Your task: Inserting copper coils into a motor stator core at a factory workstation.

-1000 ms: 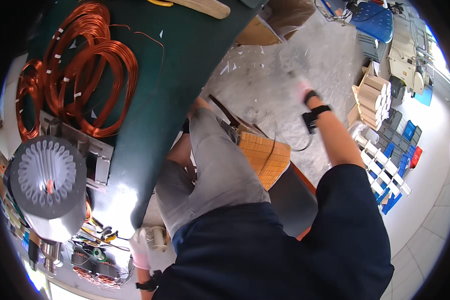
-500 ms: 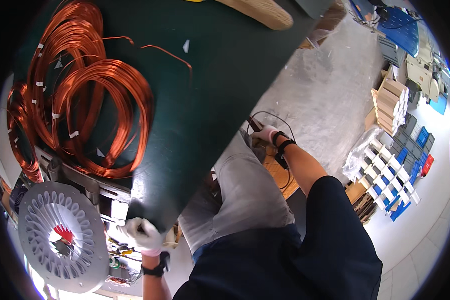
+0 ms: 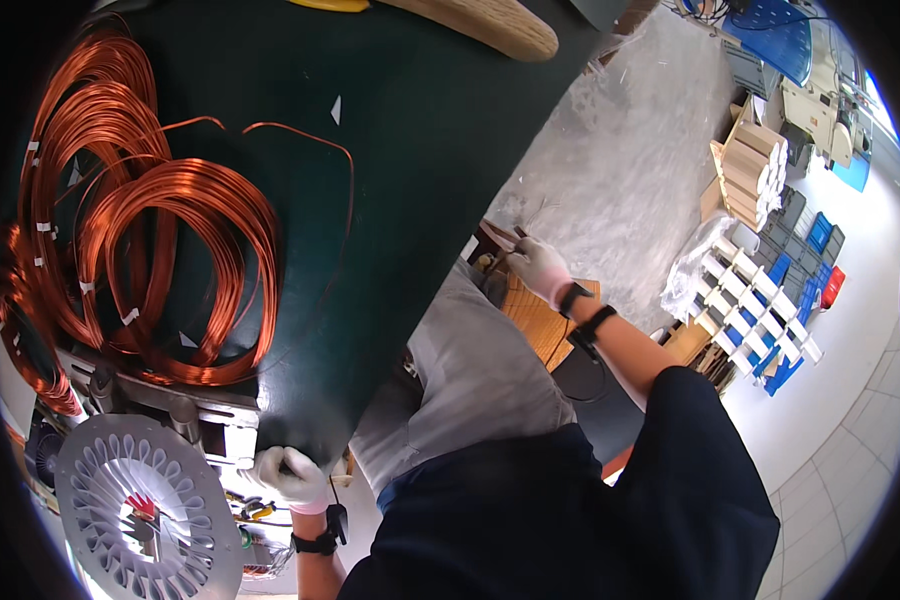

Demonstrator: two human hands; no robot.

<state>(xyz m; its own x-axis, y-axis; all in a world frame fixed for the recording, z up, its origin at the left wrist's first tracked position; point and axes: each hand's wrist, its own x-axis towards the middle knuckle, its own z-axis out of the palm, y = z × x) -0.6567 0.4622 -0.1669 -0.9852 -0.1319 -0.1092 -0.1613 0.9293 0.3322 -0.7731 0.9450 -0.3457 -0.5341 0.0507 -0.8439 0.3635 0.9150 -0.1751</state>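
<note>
On the bench [image 3: 420, 170], copper coils [image 3: 185, 185] are laid; at its near end, the left hand [image 3: 292, 478] is curled; right of it, the right hand [image 3: 540, 268] is seen beside a tiled mat [image 3: 545, 325]. Neither grip can be determined.

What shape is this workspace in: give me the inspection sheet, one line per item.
Surface: flat dark green tabletop, glossy in places.
Job's things: coils of reddish copper wire with white tags, on the tabletop; grey round slotted part, lower left.
Clutter: small white triangular scrap; brown wooden paddle-shaped tool.
Grips: white-gloved left grip at the tabletop's edge; white-gloved right grip near an orange-brown block-patterned panel; hold unclear.
Cables: thin black cables by a blue perforated seat.
Surroundings: grey floor; red plastic bin.
</note>
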